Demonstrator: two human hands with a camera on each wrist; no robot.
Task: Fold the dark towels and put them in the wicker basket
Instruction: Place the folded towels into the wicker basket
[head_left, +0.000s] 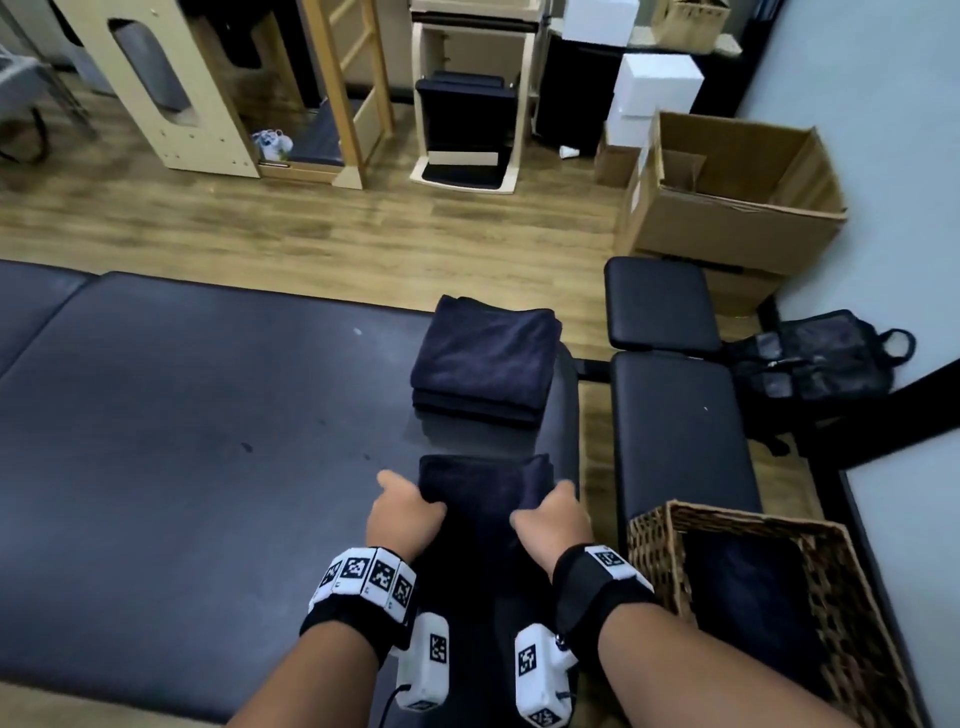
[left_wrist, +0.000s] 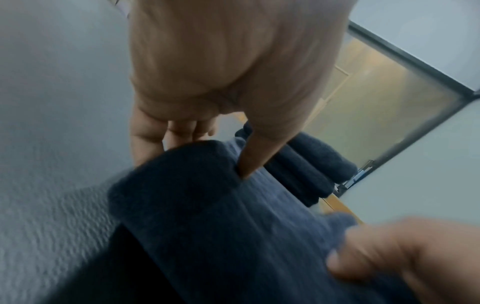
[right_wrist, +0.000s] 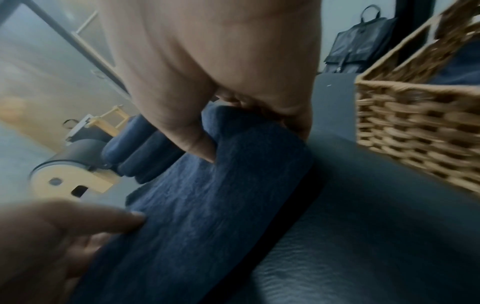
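Head view high, facing down-forward, wrist views close along hands (head_left: 480, 514), sharing the towel (head_left: 483, 483)

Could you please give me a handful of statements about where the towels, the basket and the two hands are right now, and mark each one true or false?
1. Both hands hold one dark blue towel: the left hand and the right hand each pinch a side. True.
2. The brown woven wicker basket stands to the person's left. False: it stands to the right.
3. A stack of folded dark towels lies beyond the hands on the padded black table. True.
4. The basket holds nothing. False: dark cloth lies inside.
5. The cardboard box on the floor is sealed. False: it is open.
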